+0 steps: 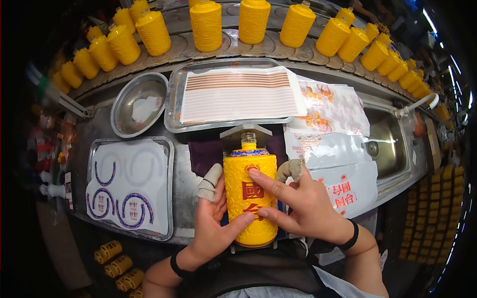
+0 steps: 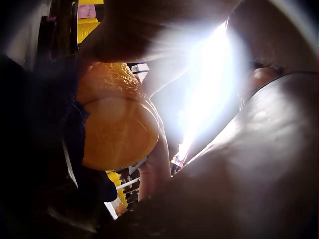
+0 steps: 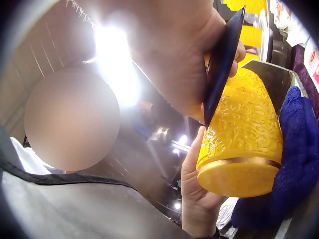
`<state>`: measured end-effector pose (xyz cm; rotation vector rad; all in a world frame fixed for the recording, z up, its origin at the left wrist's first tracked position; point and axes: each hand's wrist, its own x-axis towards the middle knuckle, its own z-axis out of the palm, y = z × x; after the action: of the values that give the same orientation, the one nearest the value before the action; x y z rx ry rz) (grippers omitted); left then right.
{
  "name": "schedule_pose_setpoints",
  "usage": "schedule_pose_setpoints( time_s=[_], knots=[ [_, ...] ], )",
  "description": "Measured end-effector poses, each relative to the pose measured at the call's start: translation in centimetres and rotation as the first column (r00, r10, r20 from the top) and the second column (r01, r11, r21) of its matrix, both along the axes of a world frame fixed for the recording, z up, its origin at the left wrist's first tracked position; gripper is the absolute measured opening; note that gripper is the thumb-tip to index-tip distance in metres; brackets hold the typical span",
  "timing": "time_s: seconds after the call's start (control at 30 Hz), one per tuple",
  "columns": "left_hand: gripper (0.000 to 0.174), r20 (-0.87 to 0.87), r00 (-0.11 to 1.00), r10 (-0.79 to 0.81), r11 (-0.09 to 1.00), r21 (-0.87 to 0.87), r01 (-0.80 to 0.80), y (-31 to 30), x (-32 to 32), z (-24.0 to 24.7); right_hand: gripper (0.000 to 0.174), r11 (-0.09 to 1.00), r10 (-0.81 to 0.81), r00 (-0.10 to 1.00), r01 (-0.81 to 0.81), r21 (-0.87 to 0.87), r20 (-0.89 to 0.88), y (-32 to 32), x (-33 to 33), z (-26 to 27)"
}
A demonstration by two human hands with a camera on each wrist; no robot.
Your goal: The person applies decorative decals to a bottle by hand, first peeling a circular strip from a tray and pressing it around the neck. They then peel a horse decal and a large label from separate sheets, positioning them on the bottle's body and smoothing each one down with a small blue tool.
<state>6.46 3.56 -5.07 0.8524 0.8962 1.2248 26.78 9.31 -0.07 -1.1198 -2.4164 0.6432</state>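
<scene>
A yellow embossed bottle (image 1: 250, 198) with red characters, a blue patterned neck band and a clear glass mouth lies on its back, neck away from me. My left hand (image 1: 211, 218) grips its left side, thumb on the front near the lower character. The index finger of my right hand (image 1: 308, 203) presses the red emblem at the top, its thumb beside the lower character. A dark flat blade-like piece (image 3: 225, 64) sits in the right hand's curled fingers in the right wrist view. Both hands wear a pale finger cot (image 1: 206, 190). Blue cloth (image 3: 294, 144) lies beside the bottle.
A left tray (image 1: 171, 198) holds blue curved decals; a bowl (image 1: 119, 116) stands behind it. Striped sheets (image 1: 243, 99) lie on the back tray (image 1: 174, 107). Red-printed decal sheets (image 1: 343, 191) lie beside a sink (image 1: 392, 144). Yellow bottles (image 1: 206, 27) line the conveyor (image 1: 226, 42).
</scene>
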Motion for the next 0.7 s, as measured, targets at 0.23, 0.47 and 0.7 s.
schedule_pose_setpoints(
  time_s=[0.23,0.47,0.7],
  knots=[
    [0.094,-0.001,1.0,0.004,1.0,0.005,-0.004,0.01,0.02,-0.13,0.066,1.0,-0.005,1.0,0.005,0.0,-0.014,0.04,-0.03,-0.09],
    [0.094,-0.005,1.0,0.002,1.0,0.001,-0.002,0.06,0.02,0.13,0.065,1.0,-0.005,1.0,0.006,0.013,-0.021,0.03,-0.11,-0.12],
    [0.093,-0.009,1.0,0.013,1.0,0.026,-0.013,0.14,0.14,-0.05,0.066,1.0,0.004,0.999,-0.004,-0.015,-0.035,0.07,-0.12,0.24]
  ],
)
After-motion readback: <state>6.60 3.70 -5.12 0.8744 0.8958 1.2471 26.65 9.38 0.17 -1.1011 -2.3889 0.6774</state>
